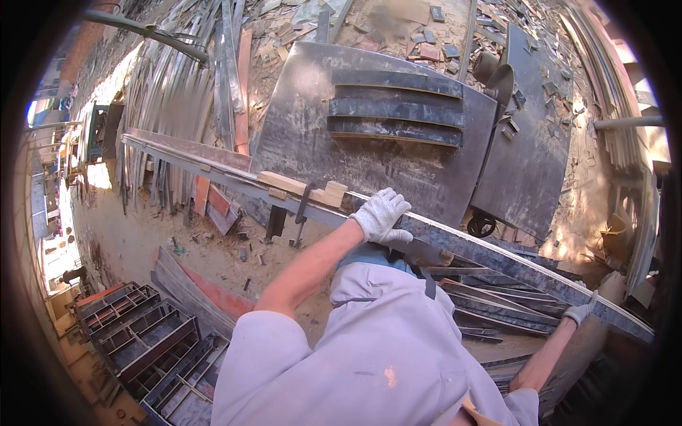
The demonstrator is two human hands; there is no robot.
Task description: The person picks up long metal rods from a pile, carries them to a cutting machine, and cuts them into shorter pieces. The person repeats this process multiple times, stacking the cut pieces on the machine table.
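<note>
A long, narrow dark board (490,254) with a pale upper edge runs across in front of me, from the middle down to the far right. My left hand (383,215), in a whitish knit glove, lies over its upper edge with the thumb on the near side. Farther right, my right hand (582,310), also gloved, grips the board from the near side, partly hidden. Just left of my left hand, a pale wooden block (331,193) sits on the table's front rail (234,181), beside a dark metal clamp (303,207).
Several curved dark strips (396,108) lie on the large dark tabletop (298,128). A round metal disc (501,84) stands beside a second panel (536,135). Long strips (177,106) pile up at far left. Dark metal frames (142,334) stand lower left; boards (497,305) lie below mine.
</note>
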